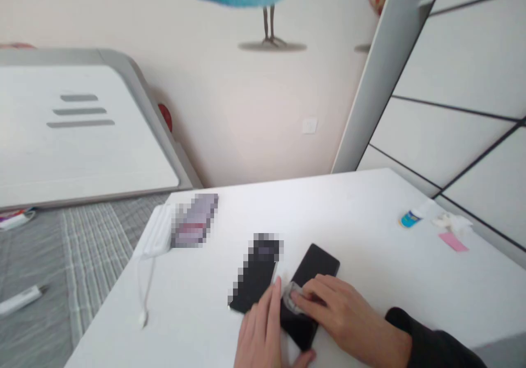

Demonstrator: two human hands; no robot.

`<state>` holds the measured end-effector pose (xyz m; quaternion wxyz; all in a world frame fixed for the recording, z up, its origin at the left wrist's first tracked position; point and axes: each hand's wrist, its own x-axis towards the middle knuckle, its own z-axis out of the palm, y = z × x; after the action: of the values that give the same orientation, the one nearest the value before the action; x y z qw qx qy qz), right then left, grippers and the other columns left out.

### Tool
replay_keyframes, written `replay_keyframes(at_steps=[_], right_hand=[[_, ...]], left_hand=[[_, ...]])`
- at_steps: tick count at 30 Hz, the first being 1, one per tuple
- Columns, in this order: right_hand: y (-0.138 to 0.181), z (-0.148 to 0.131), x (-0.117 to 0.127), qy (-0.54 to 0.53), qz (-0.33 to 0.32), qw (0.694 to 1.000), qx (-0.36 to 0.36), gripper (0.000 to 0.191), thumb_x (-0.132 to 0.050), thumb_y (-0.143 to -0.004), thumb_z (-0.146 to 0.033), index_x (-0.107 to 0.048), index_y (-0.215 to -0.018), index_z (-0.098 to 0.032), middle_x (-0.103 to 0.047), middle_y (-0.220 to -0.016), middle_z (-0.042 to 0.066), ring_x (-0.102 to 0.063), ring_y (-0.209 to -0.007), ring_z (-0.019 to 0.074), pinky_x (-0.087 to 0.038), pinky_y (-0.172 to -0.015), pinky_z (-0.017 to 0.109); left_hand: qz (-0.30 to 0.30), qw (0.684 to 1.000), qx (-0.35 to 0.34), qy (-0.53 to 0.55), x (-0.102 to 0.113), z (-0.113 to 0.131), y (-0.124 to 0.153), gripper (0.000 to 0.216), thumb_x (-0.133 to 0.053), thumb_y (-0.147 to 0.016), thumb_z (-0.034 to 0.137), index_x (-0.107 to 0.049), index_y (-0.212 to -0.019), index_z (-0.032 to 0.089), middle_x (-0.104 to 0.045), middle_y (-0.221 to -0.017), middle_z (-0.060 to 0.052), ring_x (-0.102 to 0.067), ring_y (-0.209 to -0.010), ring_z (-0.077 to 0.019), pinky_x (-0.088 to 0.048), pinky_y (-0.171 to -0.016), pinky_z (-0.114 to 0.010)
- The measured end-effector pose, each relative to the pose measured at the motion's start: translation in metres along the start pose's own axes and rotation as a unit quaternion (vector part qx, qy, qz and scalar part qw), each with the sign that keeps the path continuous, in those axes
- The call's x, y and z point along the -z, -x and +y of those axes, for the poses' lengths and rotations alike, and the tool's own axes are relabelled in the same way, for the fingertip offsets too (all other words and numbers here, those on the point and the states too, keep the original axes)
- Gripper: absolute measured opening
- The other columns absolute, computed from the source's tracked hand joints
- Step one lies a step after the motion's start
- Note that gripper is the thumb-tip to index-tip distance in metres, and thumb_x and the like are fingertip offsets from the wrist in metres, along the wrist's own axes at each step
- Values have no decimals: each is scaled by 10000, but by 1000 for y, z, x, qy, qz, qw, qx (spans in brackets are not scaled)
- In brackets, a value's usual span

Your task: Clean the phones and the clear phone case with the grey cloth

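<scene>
A black phone lies slantwise on the white table, its middle partly hidden by my hands. My left hand rests along its left edge with straight fingers close together, while the thumb touches near the bottom corner; the phone sits between them. With bent fingers, my right hand pinches a crumpled whitish wipe and presses it on the phone's surface. Just left of my hands is a second dark phone, blurred by pixelation.
On the white table are a pixelated purple-grey item, a white box-like thing with a cord, a small blue-labelled bottle, crumpled tissue and a pink slip. A bed adjoins the left side.
</scene>
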<state>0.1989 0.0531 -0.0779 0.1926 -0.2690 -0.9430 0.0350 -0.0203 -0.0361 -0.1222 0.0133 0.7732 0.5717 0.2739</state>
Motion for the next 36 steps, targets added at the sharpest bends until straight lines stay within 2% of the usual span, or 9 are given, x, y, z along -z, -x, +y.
replay_keyframes(at_steps=[2,7,12,17,22,28,30,33,36], right_hand=[[-1,-3,10,-23,-30,998,58,250,-510,-1050,-211,-643,-1260,-194,-669,-927,50,-595,-792,184,-471,-670,332],[0,21,17,93,2,991,-97,278,-463,-1056,-161,-668,-1242,-188,-667,-979,78,-581,-834,206,-473,-744,367],[-5,6,14,-19,-64,996,53,259,-469,-1068,-200,-641,-1260,-168,-677,-990,50,-579,-820,180,-449,-672,342],[-14,27,17,109,-13,990,-91,268,-469,-1052,-145,-662,-1235,-177,-665,-989,76,-577,-844,201,-459,-739,353],[-14,3,10,-45,-48,996,62,249,-483,-1060,-190,-648,-1238,-133,-664,-971,55,-567,-812,182,-455,-705,337],[4,34,15,86,16,994,-70,304,-520,-1027,-123,-654,-1298,-162,-654,-995,83,-572,-846,207,-471,-757,360],[12,27,17,43,-3,998,-41,358,-489,-1024,-85,-607,-1360,-121,-658,-1036,101,-590,-900,214,-484,-791,368],[22,12,19,-52,-42,997,35,322,-499,-1041,-143,-607,-1343,-109,-660,-986,76,-584,-814,181,-470,-690,328],[28,16,23,23,-10,1000,-16,366,-446,-1038,-94,-609,-1361,-149,-654,-996,86,-588,-845,200,-477,-747,356]], left_hand=[[-26,999,24,5,14,9,-3,986,-685,-906,473,-112,-1652,178,-523,-1542,-161,-604,-1304,-333,-558,-1001,-472],[-55,997,46,29,23,19,-18,919,-589,-965,546,-99,-1651,180,-506,-1553,-148,-552,-1335,-326,-496,-1051,-499],[-59,996,52,37,25,20,-16,881,-550,-982,564,-120,-1651,184,-496,-1564,-130,-540,-1338,-312,-470,-1065,-473],[-63,996,49,34,28,21,-17,922,-589,-967,551,-105,-1651,167,-512,-1546,-142,-549,-1316,-317,-467,-1055,-473],[-74,995,53,28,29,23,-17,905,-613,-969,505,-131,-1642,138,-475,-1578,-131,-517,-1345,-295,-441,-1088,-435],[-78,995,57,37,29,24,-16,986,-682,-929,480,-97,-1645,139,-475,-1573,-132,-502,-1345,-300,-417,-1105,-424],[-83,994,62,44,29,23,-16,1030,-736,-892,462,-105,-1645,149,-475,-1573,-127,-519,-1311,-301,-424,-1095,-422],[-84,993,62,51,29,23,-17,1090,-801,-842,424,-110,-1643,166,-487,-1563,-117,-534,-1266,-298,-438,-1079,-421],[-89,992,70,61,30,24,-19,1126,-832,-815,387,-96,-1645,196,-530,-1515,-107,-552,-1202,-292,-457,-1050,-425]])
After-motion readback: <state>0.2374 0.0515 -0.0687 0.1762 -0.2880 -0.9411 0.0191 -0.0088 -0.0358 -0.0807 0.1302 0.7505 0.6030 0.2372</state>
